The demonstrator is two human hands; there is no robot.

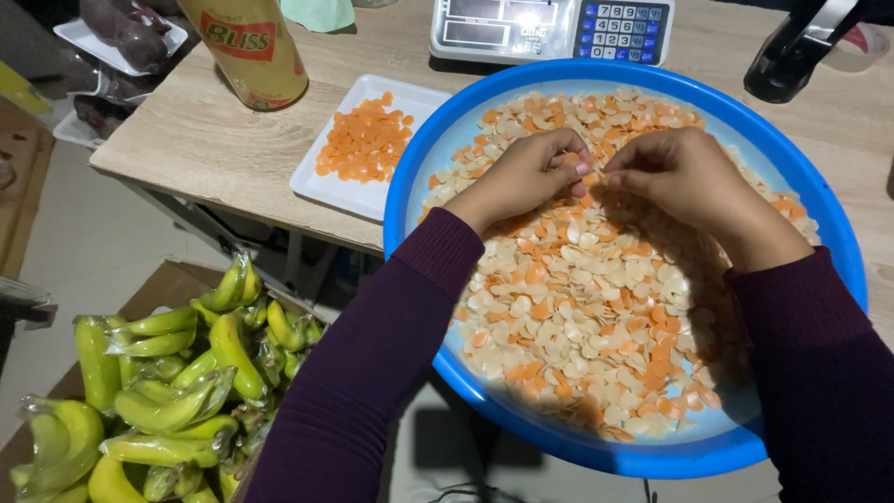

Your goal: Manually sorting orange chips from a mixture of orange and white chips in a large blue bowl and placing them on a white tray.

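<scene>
Bottom left: wrapped green bananas [168, 391] heaped in a cardboard box on the floor. On the wooden worktop [214, 140]: white tray [328, 186] carrying sorted orange chips [365, 140], just beside a blue basin [424, 158]. Inside the basin: mixed cream and orange chips [587, 307], spread across the bottom. Left hand [526, 172] over the far part of the pile, grip pinched on a chip. Right hand [684, 177] just beside it, fingertips pressed together on chips. Behind the basin: a weighing scale [549, 28].
</scene>
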